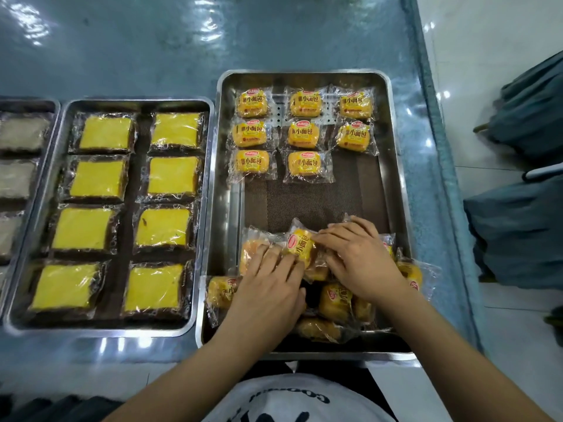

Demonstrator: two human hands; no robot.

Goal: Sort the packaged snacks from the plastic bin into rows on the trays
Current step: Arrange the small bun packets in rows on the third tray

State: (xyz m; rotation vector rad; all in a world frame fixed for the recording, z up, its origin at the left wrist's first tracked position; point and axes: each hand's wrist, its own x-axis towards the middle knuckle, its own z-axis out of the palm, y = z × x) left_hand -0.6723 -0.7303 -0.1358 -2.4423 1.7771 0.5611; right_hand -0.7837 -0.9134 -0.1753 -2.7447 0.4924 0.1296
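A steel tray (396,166) in front of me holds several small orange bread packets (304,132) laid in neat rows at its far end. A loose pile of the same packets (335,303) lies at the near end. My left hand (271,284) rests on the pile's left side, fingers curled over a packet. My right hand (359,257) lies on the pile's right side. Between the two hands a tilted packet (300,243) is pinched by the fingertips of both.
To the left a second steel tray (137,328) holds two columns of yellow wrapped cakes (164,229). A third tray (18,178) with pale packets shows at the far left edge. The table edge runs along the right, with dark bundles (524,226) on the floor beyond.
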